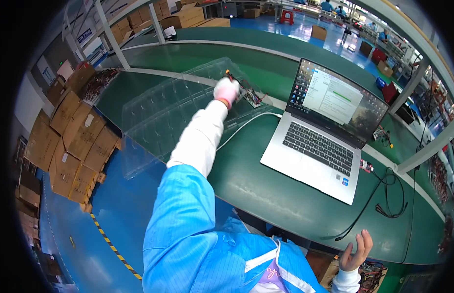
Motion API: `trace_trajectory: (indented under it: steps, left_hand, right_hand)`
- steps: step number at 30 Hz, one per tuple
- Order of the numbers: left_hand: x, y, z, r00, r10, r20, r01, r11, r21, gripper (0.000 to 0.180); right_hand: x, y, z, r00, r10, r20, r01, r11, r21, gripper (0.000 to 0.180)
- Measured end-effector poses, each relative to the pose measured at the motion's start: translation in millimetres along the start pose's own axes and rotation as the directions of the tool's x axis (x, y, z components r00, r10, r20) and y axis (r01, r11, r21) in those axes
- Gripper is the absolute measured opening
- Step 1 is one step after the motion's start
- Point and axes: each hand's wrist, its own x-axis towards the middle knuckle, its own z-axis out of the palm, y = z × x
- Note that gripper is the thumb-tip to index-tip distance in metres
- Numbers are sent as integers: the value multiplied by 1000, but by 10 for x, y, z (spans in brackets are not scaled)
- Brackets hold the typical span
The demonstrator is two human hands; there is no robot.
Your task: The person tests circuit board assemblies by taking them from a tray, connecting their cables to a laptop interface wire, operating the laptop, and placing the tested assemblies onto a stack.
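- Two hands in view: left hand (227,91) curled at wired circuit board (253,99), actual hold hidden.
- Board sits just right of left hand, by clear plastic tray (161,110).
- Right hand (355,251) half-open, holding nothing, near table (266,178) edge.
- Probably best: support board by edges, keep wires from snagging on tray.

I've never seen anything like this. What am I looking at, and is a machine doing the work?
No robot here: these are a person's own two hands. The one picture comes from a wide camera worn on the head, looking down, so straight edges bend. On the green table are a laptop, clear plastic and some cables. The left hand is over the plastic, at a circuit board with wires; its grip is hard to make out. The right hand, open near the table's edge, holds nothing visible.
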Motion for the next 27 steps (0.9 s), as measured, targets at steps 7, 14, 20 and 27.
trace_trajectory:
  steps: [7, 14, 20, 27]
  left_hand:
    - [-159, -195, -1147, 994, 94, 50, -62, 894, -443, 40]
    - [-1671, -78, -1540, 854, 520, 20, -311, 540, -782, 35]
    - [-2438, 130, -1420, 668, 567, 482, 33, 624, -781, 25]
    - [-2659, -105, -882, 146, 955, 256, -912, 231, -341, 19]
  right_hand:
    - [573, -212, 197, 999, -20, 35, 11, 965, 260, 35]
    - [1208, -648, 864, 725, -180, 665, -656, 113, 746, 64]
    - [1373, -877, 1323, 744, -177, 644, -589, -629, 507, 68]
    - [1012, -590, 1473, 656, 228, 719, -439, -660, 610, 42]
